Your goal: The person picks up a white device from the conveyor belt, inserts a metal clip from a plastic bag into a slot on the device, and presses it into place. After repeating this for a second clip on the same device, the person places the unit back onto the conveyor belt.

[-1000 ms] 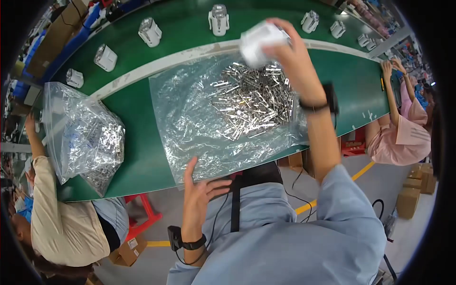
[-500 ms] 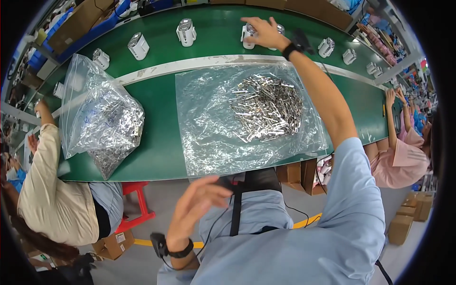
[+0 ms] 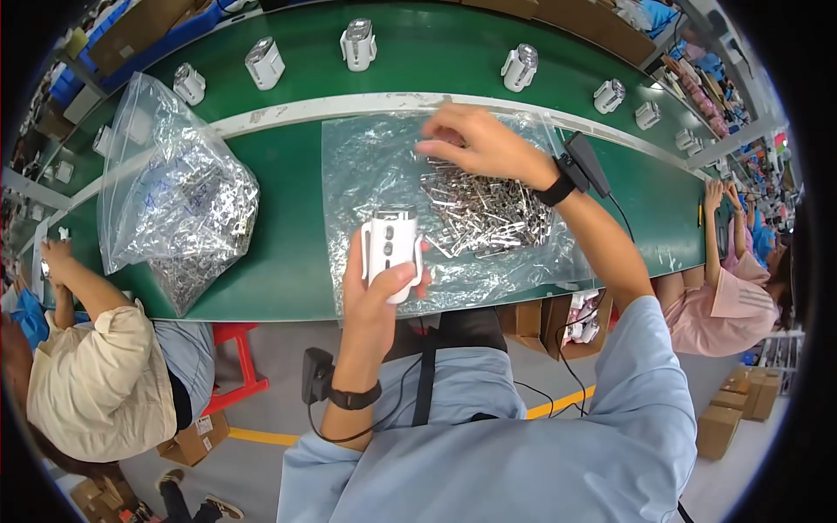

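My left hand (image 3: 370, 305) grips a small white device (image 3: 390, 246) upright, its row of grey buttons facing me. Its thumb lies across the lower front, and the fingers wrap behind. Farther up and to the right, my right hand (image 3: 488, 146) hovers over the far edge of a heap of small silvery metal clips (image 3: 497, 213). That hand's fingers are bent and apart from the thumb, slightly blurred, with nothing visible between them. Beneath the heap, a clear plastic bag (image 3: 366, 166) lies flat on the green table (image 3: 288, 218).
A full clear bag of metal pieces (image 3: 205, 205) stands at the left. Beyond a pale rail (image 3: 296, 112), several similar white devices, one of them a white device (image 3: 520, 68), stand spaced along a green belt (image 3: 436, 44). Co-workers sit on both sides, with a red stool (image 3: 235, 366) at left.
My right hand has come back from the devices on the belt to above the clips. My left hand has risen over the table and now holds a white device.
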`<state>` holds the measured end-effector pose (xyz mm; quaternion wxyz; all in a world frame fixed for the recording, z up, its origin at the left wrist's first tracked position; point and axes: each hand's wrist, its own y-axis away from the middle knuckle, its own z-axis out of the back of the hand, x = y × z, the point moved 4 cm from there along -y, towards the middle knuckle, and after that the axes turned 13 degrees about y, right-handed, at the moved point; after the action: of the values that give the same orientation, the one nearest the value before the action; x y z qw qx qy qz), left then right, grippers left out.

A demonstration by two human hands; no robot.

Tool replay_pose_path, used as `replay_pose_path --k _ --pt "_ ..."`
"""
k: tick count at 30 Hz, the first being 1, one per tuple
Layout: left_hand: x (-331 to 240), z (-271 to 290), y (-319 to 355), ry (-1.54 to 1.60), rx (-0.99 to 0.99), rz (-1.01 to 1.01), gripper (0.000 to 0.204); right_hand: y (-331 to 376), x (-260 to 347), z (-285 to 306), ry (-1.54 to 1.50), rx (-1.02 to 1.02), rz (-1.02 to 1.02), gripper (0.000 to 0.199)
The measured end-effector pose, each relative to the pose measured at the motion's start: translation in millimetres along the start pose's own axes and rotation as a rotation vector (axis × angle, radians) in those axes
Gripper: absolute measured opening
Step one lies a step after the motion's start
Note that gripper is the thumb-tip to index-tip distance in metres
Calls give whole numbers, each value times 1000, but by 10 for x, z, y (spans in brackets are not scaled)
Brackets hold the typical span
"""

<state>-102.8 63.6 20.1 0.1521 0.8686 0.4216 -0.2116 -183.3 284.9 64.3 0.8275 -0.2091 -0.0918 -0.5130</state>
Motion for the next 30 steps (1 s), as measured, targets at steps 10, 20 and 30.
replay_pose_path --k 10,20,30 --pt "-79 191 150 128 -162 18 56 95 -288 -247 108 145 -97 24" --pt "-92 194 101 -195 -212 -79 50 414 1125 -220 -1076 234 -507 15" --pt "-13 210 92 -392 -294 -80 41 543 1119 -420 -632 87 -372 15"
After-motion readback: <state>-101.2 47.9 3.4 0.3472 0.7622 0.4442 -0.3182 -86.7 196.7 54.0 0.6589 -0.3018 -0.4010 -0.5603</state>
